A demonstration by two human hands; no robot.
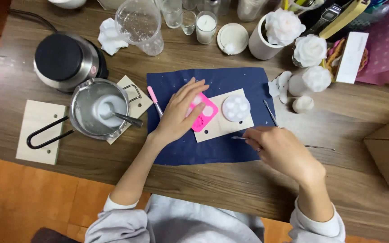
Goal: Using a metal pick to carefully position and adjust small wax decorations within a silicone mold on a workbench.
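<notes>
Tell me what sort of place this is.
Likely a home candle-making table: a melting pot of white wax beside a hot plate, a pink mould under the left hand, and white wax flowers.

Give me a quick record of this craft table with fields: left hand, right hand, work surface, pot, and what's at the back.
left hand: left hand lies flat on a pink mould
right hand: right hand grips a thin metal tool
work surface: wooden board on a dark blue cloth, with a round white mould on the board
pot: metal pot with white wax and a spoon, beside a hot plate
back: white flower candles, clear cups
</notes>
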